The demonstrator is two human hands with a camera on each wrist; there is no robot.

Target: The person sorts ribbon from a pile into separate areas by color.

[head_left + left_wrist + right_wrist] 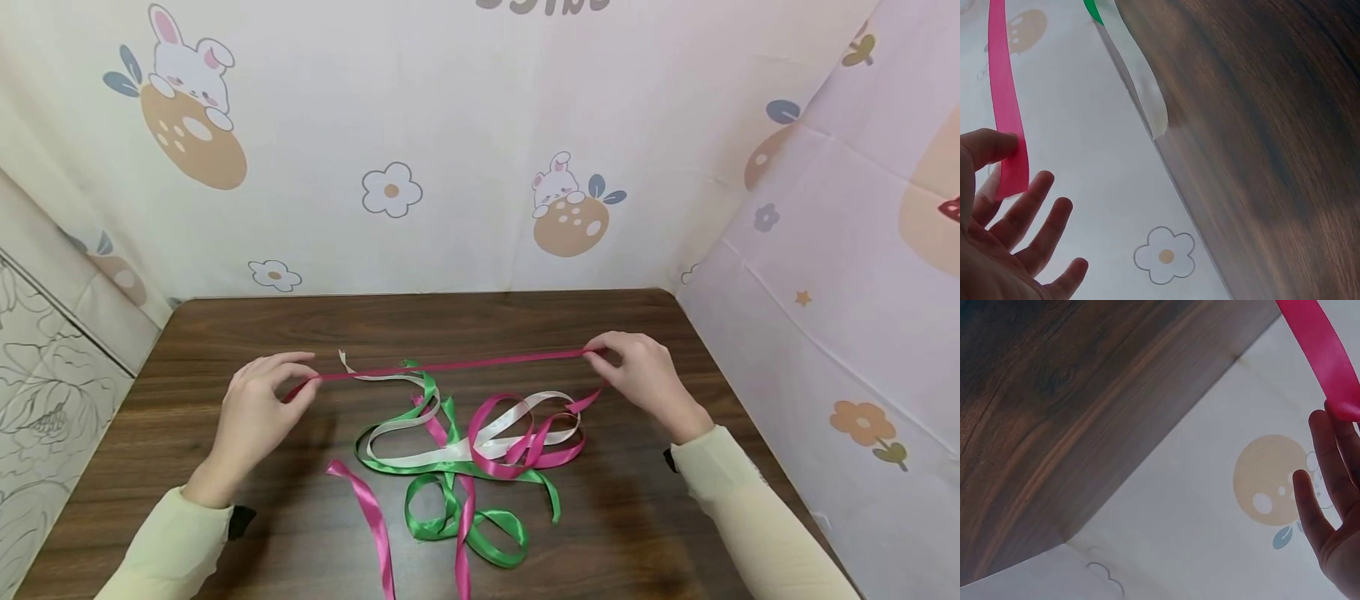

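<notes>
A dark pink ribbon [465, 365] stretches nearly straight between both hands, above the table. My left hand [258, 408] pinches one end between thumb and index finger; in the left wrist view the ribbon [1007, 94] passes under the thumb and the other fingers are spread. At the opposite end my right hand [645, 375] pinches the ribbon, and the right wrist view shows the ribbon [1322, 350] at the fingertips. Beneath it lies a loose tangle: a green ribbon [498, 554], a white ribbon [408, 460] and looped pink ribbon [551, 458].
Nearer the front, a separate-looking pink strip [371, 512] lies on the dark wooden table [615, 517]. Behind the table hangs a white curtain [457, 108] printed with rabbits and flowers; another patterned cloth [795, 333] runs along the right side.
</notes>
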